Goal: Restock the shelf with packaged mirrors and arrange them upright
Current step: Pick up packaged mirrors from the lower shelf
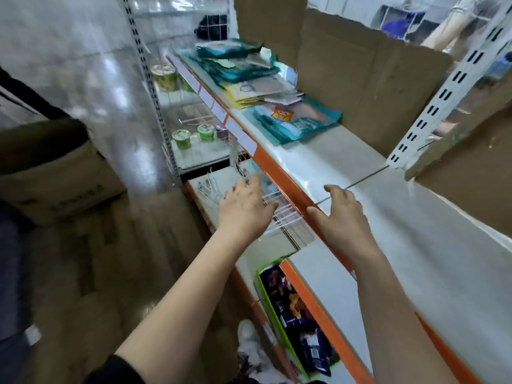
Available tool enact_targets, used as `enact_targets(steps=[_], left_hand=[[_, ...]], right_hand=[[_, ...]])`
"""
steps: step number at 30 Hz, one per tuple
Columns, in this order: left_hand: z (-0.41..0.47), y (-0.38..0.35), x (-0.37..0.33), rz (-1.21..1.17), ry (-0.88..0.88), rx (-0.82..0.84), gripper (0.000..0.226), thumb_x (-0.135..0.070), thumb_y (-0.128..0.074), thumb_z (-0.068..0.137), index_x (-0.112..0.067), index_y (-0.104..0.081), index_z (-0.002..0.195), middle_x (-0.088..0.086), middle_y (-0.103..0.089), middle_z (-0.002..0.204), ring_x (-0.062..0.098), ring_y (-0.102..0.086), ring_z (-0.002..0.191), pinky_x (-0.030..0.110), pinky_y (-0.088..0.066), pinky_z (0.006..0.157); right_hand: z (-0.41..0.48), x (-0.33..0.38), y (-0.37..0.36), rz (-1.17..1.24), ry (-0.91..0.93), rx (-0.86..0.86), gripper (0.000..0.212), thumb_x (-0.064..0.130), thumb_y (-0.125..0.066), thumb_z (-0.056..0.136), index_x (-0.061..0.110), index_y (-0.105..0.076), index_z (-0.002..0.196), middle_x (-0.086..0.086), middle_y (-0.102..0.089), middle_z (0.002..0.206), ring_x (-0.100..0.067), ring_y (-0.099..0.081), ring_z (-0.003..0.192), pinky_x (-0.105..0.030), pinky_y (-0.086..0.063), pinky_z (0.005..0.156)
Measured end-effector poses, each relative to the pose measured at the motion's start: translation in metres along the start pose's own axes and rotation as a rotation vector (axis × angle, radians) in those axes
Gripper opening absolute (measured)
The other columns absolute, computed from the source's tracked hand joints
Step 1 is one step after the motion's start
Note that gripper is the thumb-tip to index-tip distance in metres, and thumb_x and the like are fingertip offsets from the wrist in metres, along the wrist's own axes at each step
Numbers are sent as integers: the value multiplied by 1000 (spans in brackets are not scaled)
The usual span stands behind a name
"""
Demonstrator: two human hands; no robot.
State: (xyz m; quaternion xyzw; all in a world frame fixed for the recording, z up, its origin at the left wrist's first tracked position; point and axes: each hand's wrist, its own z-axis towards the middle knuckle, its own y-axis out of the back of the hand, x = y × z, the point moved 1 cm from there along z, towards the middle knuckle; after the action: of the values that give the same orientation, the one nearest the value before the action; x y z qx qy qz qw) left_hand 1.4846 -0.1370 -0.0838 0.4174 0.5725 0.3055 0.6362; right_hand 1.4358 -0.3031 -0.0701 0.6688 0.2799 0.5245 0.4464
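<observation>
Flat packaged mirrors lie in overlapping piles at the far end of the white shelf (346,159): a teal pack with a cartoon figure (297,121) nearest me, yellow and grey packs (260,91) behind it, and teal packs (235,58) farthest back. None stands upright. My left hand (245,207) hovers with spread fingers over a clear plastic rack (282,210) just below the shelf's orange front edge. My right hand (342,217) is open, its palm over the bare shelf near that edge and its thumb at the edge. Neither hand holds anything.
Brown cardboard (360,65) lines the back of the shelf. A perforated white upright (443,87) stands at right. A lower shelf carries a green-edged box of dark packets (296,317). Green cups (194,135) sit on a wire rack to the left. A cardboard box (58,173) stands on the floor.
</observation>
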Motion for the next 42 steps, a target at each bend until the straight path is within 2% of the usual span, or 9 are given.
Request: enact_targets(steps=[16, 21, 28, 34, 38, 42], left_hand=[[129, 47, 84, -36, 282, -143, 65, -47, -52, 90, -24, -24, 144, 7, -39, 139, 33, -40, 125, 44, -39, 100], [158, 63, 108, -41, 333, -179, 65, -46, -51, 90, -24, -23, 144, 6, -38, 140, 32, -39, 126, 44, -38, 102], [206, 88, 152, -34, 333, -159, 65, -45, -50, 91, -23, -23, 145, 6, -37, 140, 32, -38, 127, 46, -38, 102], [265, 121, 198, -28, 212, -154, 65, -44, -52, 91, -23, -23, 145, 8, -38, 139, 32, -38, 127, 42, -36, 100], [305, 152, 231, -17, 152, -156, 66, -45, -52, 90, -25, -22, 145, 8, -36, 142, 33, -35, 131, 46, -34, 103], [330, 165, 266, -15, 118, -114, 66, -45, -51, 90, -25, -21, 146, 7, -35, 144, 33, -34, 132, 47, -35, 103]], right_hand=[[180, 113, -60, 99, 244, 98, 55, 34, -58, 89, 14, -40, 137, -15, -42, 138, -34, -39, 126, -44, -36, 100], [216, 150, -72, 122, 313, 133, 55, 30, -59, 90, 12, -39, 138, -16, -41, 140, -34, -36, 129, -43, -32, 103], [257, 200, -97, 112, 332, 135, 56, 34, -57, 90, 14, -38, 139, -13, -42, 139, -32, -37, 128, -43, -33, 104], [287, 251, -123, 110, 258, 85, 53, 34, -55, 90, 13, -40, 137, -14, -44, 137, -34, -39, 126, -45, -35, 103], [316, 297, -129, 134, 224, -2, 54, 34, -55, 91, 15, -39, 138, -12, -44, 137, -31, -37, 127, -41, -31, 104], [332, 326, -143, 109, 171, -18, 56, 38, -57, 90, 15, -40, 138, -14, -45, 137, -33, -39, 127, -42, -32, 104]])
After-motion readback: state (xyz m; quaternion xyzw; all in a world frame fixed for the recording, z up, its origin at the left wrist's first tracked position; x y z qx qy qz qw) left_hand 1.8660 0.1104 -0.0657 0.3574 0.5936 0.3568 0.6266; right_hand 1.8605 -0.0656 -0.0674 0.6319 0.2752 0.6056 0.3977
